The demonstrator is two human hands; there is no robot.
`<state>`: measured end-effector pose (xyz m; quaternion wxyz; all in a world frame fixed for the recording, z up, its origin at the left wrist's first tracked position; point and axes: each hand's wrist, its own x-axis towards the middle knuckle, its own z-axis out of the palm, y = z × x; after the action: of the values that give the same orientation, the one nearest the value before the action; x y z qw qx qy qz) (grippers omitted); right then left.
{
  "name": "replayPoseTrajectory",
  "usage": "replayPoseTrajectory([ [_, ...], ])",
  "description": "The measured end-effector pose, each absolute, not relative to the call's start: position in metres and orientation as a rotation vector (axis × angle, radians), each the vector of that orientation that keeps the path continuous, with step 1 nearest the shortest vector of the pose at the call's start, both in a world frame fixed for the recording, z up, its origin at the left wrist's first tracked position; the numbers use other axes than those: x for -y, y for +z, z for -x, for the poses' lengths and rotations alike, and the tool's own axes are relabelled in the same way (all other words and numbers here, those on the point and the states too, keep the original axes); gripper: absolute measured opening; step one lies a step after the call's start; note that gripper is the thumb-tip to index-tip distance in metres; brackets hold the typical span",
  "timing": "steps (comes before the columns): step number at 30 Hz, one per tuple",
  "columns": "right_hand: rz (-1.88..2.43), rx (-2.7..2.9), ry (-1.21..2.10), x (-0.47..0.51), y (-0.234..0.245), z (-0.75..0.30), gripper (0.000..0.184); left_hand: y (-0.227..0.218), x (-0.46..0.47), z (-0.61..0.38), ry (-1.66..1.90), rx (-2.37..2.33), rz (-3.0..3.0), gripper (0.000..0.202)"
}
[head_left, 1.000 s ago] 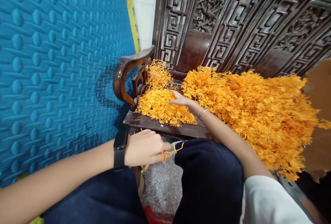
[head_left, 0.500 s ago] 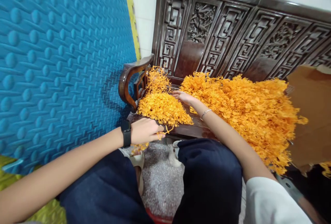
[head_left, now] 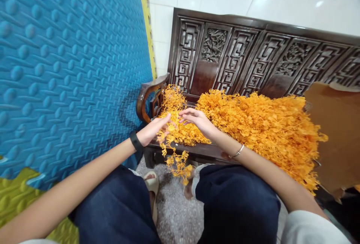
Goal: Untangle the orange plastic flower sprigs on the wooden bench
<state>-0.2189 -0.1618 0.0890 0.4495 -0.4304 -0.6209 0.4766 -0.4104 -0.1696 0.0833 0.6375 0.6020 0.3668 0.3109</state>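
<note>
My left hand [head_left: 154,129], with a black band on its wrist, is closed on a yellow-orange branching plastic strand [head_left: 177,165]. The strand hangs from the fingers past the bench's front edge. My right hand [head_left: 198,121], with a thin bangle, hovers just right of the left hand, fingers apart and curved. I see nothing held in it. Below and behind both hands lies a small pile of the same pieces [head_left: 194,136] on the dark wooden bench [head_left: 208,155]. A looser tangled clump [head_left: 173,97] sits behind, by the armrest.
A much larger heap of orange pieces [head_left: 261,127] covers the bench to the right. Brown cardboard [head_left: 334,131] stands beyond it. The carved backrest [head_left: 206,77] rises behind, and a curved armrest [head_left: 144,103] bounds the left. A blue foam mat [head_left: 70,67] is further left.
My left hand has risen and turned, lifting the dangling strand from low at the bench edge. My right hand has come down and closer to the left. The camera view has tilted up.
</note>
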Motion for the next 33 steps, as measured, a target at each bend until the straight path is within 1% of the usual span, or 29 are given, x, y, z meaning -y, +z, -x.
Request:
replayPoseTrajectory([
  [1,1.048,1.555,1.167,0.170,0.091,0.222,0.017,0.084,0.170,0.410,0.695,-0.837,-1.356,0.052],
  [3,1.020,1.593,1.035,0.182,0.094,0.228,0.021,0.085,0.170,0.409,0.693,-0.848,-1.345,0.054],
  [6,0.955,1.720,0.731,0.190,0.096,0.233,0.025,0.085,0.170,0.406,0.739,-0.857,-1.335,0.049],
  [9,0.954,1.850,0.526,0.193,0.103,0.231,0.037,0.087,0.173,0.404,0.784,-0.857,-1.305,0.043],
  [10,0.954,1.914,0.471,0.194,0.106,0.230,0.037,0.087,0.174,0.403,0.797,-0.859,-1.300,0.043],
  [13,0.912,2.213,0.281,0.191,0.111,0.228,0.026,0.089,0.175,0.400,0.822,-0.846,-1.285,0.044],
  [15,0.904,2.374,0.145,0.188,0.108,0.229,0.023,0.089,0.174,0.398,0.825,-0.818,-1.257,0.045],
  [18,0.929,2.406,0.026,0.180,0.100,0.231,0.018,0.087,0.168,0.397,0.820,-0.805,-1.218,0.046],
  [20,0.896,2.328,0.066,0.174,0.095,0.231,0.014,0.086,0.163,0.396,0.815,-0.830,-1.219,0.048],
  [21,0.857,2.270,0.129,0.170,0.093,0.230,0.016,0.086,0.161,0.396,0.814,-0.853,-1.235,0.049],
  [24,0.713,2.086,0.447,0.159,0.087,0.227,0.023,0.085,0.160,0.395,0.905,-0.944,-1.342,0.049],
  [27,0.637,1.953,0.771,0.145,0.077,0.223,0.027,0.084,0.161,0.390,1.000,-0.973,-1.447,0.044],
  [30,0.639,1.806,1.012,0.132,0.065,0.220,0.031,0.081,0.159,0.384,0.899,-0.937,-1.472,0.039],
  [33,0.631,1.681,1.154,0.124,0.057,0.215,0.031,0.078,0.152,0.379,0.809,-0.885,-1.460,0.033],
])
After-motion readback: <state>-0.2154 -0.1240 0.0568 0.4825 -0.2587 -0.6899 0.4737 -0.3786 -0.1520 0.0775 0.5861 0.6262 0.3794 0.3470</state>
